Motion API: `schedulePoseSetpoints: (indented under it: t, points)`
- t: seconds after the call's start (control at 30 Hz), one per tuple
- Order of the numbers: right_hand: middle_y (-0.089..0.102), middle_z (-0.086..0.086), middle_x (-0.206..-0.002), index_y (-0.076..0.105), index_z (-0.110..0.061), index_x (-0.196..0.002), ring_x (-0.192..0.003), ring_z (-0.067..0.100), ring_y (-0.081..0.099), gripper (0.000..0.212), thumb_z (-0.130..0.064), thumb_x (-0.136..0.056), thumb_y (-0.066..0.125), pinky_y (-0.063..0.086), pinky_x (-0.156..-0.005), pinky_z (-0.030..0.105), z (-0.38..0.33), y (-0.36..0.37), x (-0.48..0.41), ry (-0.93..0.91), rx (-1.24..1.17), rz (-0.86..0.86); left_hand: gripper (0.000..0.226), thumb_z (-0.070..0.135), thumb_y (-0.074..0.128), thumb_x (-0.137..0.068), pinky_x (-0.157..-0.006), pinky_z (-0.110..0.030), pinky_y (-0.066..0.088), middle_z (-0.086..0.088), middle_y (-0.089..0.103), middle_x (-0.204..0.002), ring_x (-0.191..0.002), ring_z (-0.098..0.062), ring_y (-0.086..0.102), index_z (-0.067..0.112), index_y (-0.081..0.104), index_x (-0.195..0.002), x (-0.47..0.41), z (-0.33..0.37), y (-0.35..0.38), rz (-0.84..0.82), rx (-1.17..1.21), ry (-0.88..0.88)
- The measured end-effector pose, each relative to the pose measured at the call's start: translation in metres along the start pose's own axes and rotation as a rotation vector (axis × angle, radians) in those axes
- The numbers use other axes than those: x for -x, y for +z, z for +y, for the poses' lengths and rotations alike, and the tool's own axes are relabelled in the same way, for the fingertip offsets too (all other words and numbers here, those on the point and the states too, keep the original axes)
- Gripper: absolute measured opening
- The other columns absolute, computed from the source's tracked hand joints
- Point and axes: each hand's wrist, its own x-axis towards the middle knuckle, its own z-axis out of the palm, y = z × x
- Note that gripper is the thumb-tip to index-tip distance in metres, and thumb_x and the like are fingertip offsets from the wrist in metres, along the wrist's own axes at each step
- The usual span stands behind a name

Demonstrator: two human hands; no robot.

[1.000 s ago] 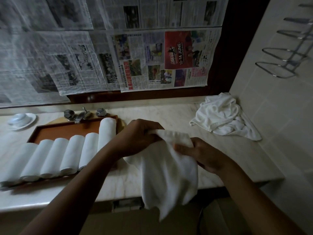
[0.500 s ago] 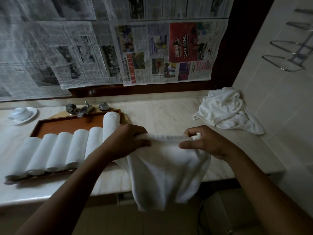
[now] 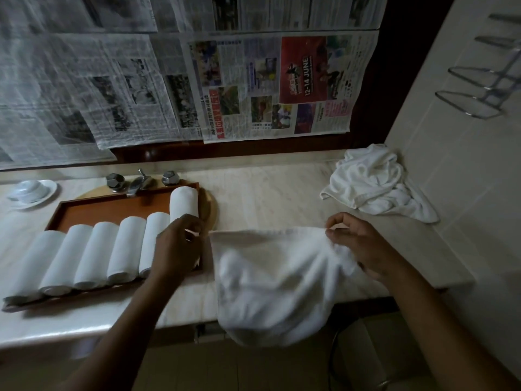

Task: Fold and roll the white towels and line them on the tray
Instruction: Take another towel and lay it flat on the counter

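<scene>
While my left hand and right hand each pinch a top corner of the white towel, I see it stretched over the counter edge, just right of the tray of rolled towels.

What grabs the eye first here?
The white towel at centre, pinched taut along its top edge between the left hand and right hand, its lower part hanging over the counter edge. Left of it, six rolls lie side by side on the brown tray. A crumpled pile of towels sits at the counter's far right.
</scene>
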Motion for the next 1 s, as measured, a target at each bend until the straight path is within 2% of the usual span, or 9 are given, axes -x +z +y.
schedulePoseSetpoints:
  t: [0.1,0.2,0.37,0.5,0.57,0.67,0.8,0.93,1.0]
  points:
    - [0.066,0.003,-0.075,0.072,-0.02,-0.089,-0.06,0.01,0.059,0.021,-0.005,-0.097,0.061,0.045,-0.055,0.024,-0.009,0.031,0.007,0.032,-0.123,-0.023,0.041,0.021,0.084,-0.082,-0.066,-0.022,0.055,0.009,0.065,-0.102,-0.089,-0.009,0.066,0.032,0.058,-0.112,0.032,0.029,0.021,-0.253,0.153,0.112]
    - [0.076,0.003,-0.097,0.078,-0.021,-0.096,-0.091,0.017,0.073,0.021,-0.008,-0.099,0.061,0.057,-0.074,0.028,-0.022,0.066,0.016,0.023,-0.196,-0.115,0.064,0.049,0.084,-0.077,-0.086,-0.024,0.057,0.016,0.065,-0.117,-0.107,0.0,0.064,0.038,0.052,-0.131,0.068,0.067,0.049,-0.534,0.313,0.211]
    - [0.071,-0.004,-0.123,0.069,-0.027,-0.124,-0.117,0.013,0.066,0.033,-0.014,-0.094,0.063,0.056,-0.097,0.035,-0.049,0.066,0.026,-0.247,0.033,-0.13,0.015,0.027,0.056,-0.102,-0.081,-0.052,0.059,0.006,0.072,-0.101,-0.094,-0.013,0.07,0.025,0.069,-0.11,0.057,0.086,0.052,-0.179,0.571,0.092]
    - [0.038,-0.024,-0.15,0.037,-0.043,-0.148,-0.135,-0.002,0.04,0.091,-0.063,-0.068,0.076,0.04,-0.11,0.03,-0.045,0.059,0.036,-0.242,0.555,-0.197,0.012,0.016,0.058,-0.101,-0.075,-0.031,0.059,0.014,0.07,-0.096,-0.089,-0.006,0.069,0.025,0.065,-0.101,0.05,0.101,0.025,-0.206,0.57,0.212]
    - [0.043,-0.023,-0.148,0.041,-0.043,-0.145,-0.134,-0.003,0.042,0.079,-0.057,-0.078,0.08,0.037,-0.114,0.029,-0.029,0.071,0.038,-0.156,0.636,-0.307,0.014,0.011,0.058,-0.103,-0.073,-0.018,0.055,0.023,0.069,-0.098,-0.091,0.0,0.068,0.024,0.063,-0.104,0.049,0.106,0.02,-0.224,0.598,0.22]
    - [0.068,-0.019,-0.114,0.064,-0.043,-0.103,-0.109,-0.003,0.061,0.015,-0.044,-0.091,0.073,0.051,-0.102,0.036,-0.006,0.08,0.031,-0.13,0.625,-0.315,0.022,0.011,0.046,-0.108,-0.074,-0.017,0.055,0.025,0.069,-0.096,-0.089,0.003,0.067,0.025,0.062,-0.103,0.047,0.101,0.016,-0.216,0.64,0.12]
    - [0.072,0.004,-0.086,0.058,-0.027,-0.066,-0.089,0.028,0.069,0.025,-0.022,-0.09,0.062,0.053,-0.089,0.055,0.003,0.068,0.028,-0.102,0.197,-0.262,0.036,0.04,0.038,-0.108,-0.072,-0.02,0.057,0.002,0.072,-0.099,-0.09,-0.005,0.069,0.021,0.068,-0.114,0.042,0.074,0.005,-0.196,0.6,-0.095]
    - [0.068,0.0,-0.1,0.06,-0.022,-0.087,-0.102,0.021,0.067,0.016,-0.033,-0.088,0.072,0.053,-0.098,0.052,-0.001,0.069,0.025,-0.205,0.121,-0.271,0.038,0.04,0.041,-0.108,-0.074,-0.03,0.059,-0.004,0.073,-0.091,-0.084,-0.012,0.07,0.018,0.072,-0.101,0.039,0.066,-0.007,-0.197,0.526,-0.123]
    - [0.064,-0.014,-0.122,0.06,-0.032,-0.118,-0.119,0.007,0.06,0.047,-0.048,-0.08,0.081,0.051,-0.102,0.039,-0.003,0.086,0.024,-0.206,0.186,-0.343,0.031,0.026,0.047,-0.108,-0.073,-0.035,0.057,-0.009,0.072,-0.089,-0.083,-0.021,0.069,0.011,0.072,-0.098,0.042,0.074,-0.01,-0.26,0.551,-0.011]
